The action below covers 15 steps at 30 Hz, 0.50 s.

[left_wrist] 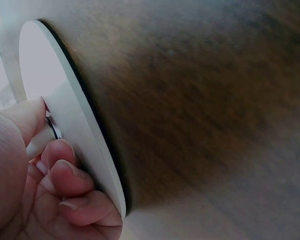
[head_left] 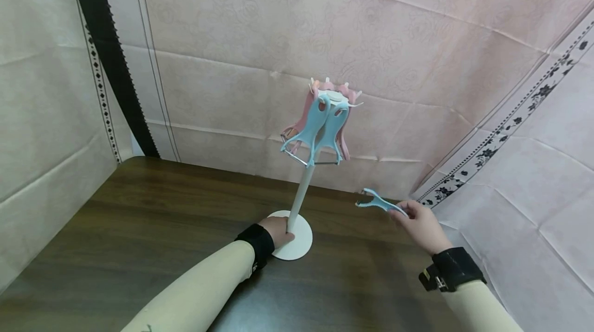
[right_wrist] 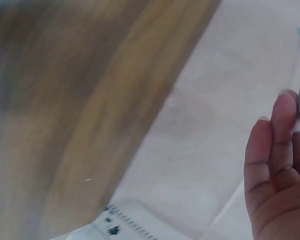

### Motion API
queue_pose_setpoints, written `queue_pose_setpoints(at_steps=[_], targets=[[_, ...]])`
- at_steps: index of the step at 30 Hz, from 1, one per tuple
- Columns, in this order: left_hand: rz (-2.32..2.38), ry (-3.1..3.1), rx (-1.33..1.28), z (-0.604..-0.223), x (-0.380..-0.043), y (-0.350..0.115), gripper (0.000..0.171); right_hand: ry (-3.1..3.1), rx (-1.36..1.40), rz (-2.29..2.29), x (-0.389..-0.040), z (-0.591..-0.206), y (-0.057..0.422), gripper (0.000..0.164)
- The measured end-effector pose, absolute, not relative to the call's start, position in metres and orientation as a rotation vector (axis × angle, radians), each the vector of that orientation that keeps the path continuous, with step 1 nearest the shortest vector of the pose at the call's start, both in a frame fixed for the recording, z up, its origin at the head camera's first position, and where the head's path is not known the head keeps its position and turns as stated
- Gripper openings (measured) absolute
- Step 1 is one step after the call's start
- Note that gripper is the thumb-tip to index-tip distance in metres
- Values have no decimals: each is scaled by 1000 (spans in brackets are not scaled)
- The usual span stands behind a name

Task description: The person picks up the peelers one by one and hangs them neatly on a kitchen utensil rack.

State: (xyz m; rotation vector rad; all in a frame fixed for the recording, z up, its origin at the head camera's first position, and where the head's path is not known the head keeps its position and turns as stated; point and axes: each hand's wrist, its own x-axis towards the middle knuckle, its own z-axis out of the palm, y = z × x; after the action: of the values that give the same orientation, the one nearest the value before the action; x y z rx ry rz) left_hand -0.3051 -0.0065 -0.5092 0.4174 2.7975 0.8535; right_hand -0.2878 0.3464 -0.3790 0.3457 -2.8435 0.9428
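A white stand with a slim pole (head_left: pixel 302 190) and a round base (head_left: pixel 301 242) is on the wooden table. My left hand (head_left: pixel 278 230) grips the pole low down, just above the base; in the left wrist view its fingers (left_wrist: pixel 70 177) curl beside the base's face. From the top of the stand hang blue Y-shaped peelers (head_left: pixel 332 128) and pink peelers (head_left: pixel 306 115), handles up and metal bars down. To the right, my right hand (head_left: pixel 419 223) pinches another blue peeler (head_left: pixel 378 200) by its handle, forked end toward the stand. Only a sliver of it shows in the right wrist view.
The brown wooden table (head_left: pixel 162 229) reaches back to a pale patterned cloth wall (head_left: pixel 232 105). More cloth (head_left: pixel 533 193) with a dark flower border closes off the right side. A black strip (head_left: pixel 111 53) runs down the left corner.
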Motion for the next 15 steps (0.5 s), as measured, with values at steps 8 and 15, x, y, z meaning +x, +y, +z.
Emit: queue_pose_setpoints(at_steps=[8, 15], targets=[[844, 2800, 419, -507, -304, -6, 34, -2702, 473, 938, -278, -336, 321, 17], [840, 2798, 405, -510, -306, -6, 35, -2609, 525, 943, -280, -310, 309, 19]])
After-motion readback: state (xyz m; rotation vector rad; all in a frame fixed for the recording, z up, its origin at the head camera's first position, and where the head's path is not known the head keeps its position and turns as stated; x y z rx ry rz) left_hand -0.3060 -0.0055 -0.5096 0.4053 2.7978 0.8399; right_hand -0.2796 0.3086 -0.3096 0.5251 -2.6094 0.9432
